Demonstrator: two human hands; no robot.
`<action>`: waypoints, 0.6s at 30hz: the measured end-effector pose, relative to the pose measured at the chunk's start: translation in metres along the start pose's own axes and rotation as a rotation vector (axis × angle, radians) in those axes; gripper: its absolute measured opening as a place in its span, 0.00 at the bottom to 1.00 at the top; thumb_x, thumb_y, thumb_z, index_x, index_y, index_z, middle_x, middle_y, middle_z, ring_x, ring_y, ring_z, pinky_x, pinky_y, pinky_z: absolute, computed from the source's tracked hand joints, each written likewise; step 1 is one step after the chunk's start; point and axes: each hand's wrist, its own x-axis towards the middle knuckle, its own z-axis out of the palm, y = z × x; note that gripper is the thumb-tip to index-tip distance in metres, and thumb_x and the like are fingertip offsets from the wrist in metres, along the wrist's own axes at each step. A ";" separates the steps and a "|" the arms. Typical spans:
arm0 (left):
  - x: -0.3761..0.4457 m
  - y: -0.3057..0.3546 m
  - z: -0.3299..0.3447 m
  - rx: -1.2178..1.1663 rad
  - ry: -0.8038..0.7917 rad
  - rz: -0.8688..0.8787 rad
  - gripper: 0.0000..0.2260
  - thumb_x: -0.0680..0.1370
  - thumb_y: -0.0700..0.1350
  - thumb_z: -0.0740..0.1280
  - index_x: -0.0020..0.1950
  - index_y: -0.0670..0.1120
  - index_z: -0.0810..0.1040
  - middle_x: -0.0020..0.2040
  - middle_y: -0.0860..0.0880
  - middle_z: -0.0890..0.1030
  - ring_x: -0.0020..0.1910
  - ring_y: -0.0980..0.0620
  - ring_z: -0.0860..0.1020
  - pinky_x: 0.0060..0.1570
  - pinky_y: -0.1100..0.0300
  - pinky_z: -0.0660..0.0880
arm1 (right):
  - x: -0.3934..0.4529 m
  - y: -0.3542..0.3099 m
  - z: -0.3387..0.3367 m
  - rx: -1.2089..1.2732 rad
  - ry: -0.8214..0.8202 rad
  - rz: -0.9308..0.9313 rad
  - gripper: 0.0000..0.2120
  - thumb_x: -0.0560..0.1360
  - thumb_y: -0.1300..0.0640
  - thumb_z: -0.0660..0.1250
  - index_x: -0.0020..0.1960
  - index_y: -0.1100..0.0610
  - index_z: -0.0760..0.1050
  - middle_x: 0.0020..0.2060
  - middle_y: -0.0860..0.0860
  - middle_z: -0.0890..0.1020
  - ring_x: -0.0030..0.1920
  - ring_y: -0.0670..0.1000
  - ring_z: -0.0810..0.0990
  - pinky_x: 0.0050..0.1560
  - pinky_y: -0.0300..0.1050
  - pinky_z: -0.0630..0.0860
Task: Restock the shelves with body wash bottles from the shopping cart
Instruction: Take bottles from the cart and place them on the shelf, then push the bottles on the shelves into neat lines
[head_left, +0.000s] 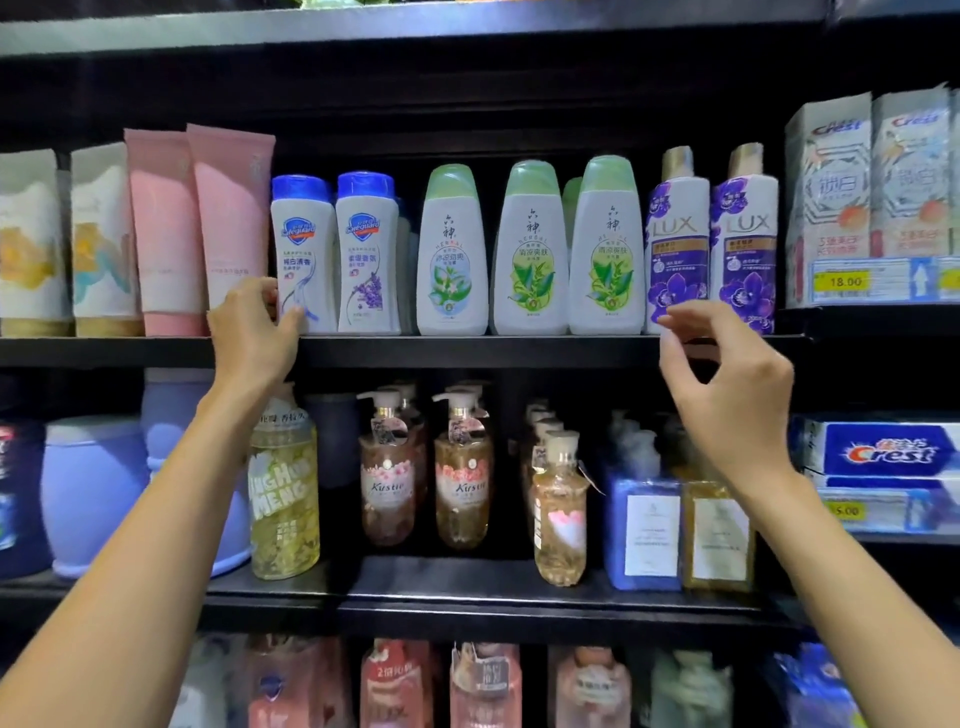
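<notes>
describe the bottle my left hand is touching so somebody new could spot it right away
Find the middle shelf holding small white bottles. The left Safeguard bottle stands beside the pink tubes, the left hand gripping its base. Its twin shows purple lavender; this one doesn't.

Upper shelf (467, 345) front row packed edge to edge: Safeguard bottles (335, 254), green-cap bottles (530, 249), LUX bottles (711, 244), no slot between them. Pink tubes (200, 223) block at 9 o'clock, Crest boxes (872, 192) at 3. Free room only at 12, the dark gap above the caps.
</notes>
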 end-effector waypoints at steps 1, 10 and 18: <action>-0.003 -0.001 -0.002 -0.008 0.024 -0.004 0.11 0.77 0.40 0.65 0.57 0.36 0.77 0.53 0.36 0.80 0.53 0.38 0.77 0.55 0.53 0.68 | -0.004 -0.001 -0.002 -0.004 0.002 -0.018 0.08 0.76 0.63 0.67 0.54 0.62 0.78 0.46 0.54 0.84 0.44 0.52 0.82 0.49 0.44 0.77; -0.102 -0.015 -0.035 -0.293 0.244 0.100 0.11 0.76 0.40 0.62 0.56 0.41 0.78 0.49 0.52 0.79 0.40 0.64 0.75 0.48 0.76 0.67 | -0.106 -0.037 0.006 0.062 -0.216 0.115 0.08 0.74 0.65 0.69 0.53 0.61 0.78 0.45 0.50 0.82 0.45 0.51 0.81 0.49 0.38 0.74; -0.174 -0.033 0.030 -0.262 -0.263 -0.058 0.17 0.78 0.43 0.67 0.65 0.39 0.71 0.59 0.45 0.78 0.58 0.49 0.76 0.54 0.65 0.69 | -0.145 -0.091 0.109 0.206 -0.730 0.624 0.28 0.75 0.53 0.70 0.69 0.63 0.63 0.62 0.55 0.72 0.62 0.53 0.72 0.62 0.45 0.71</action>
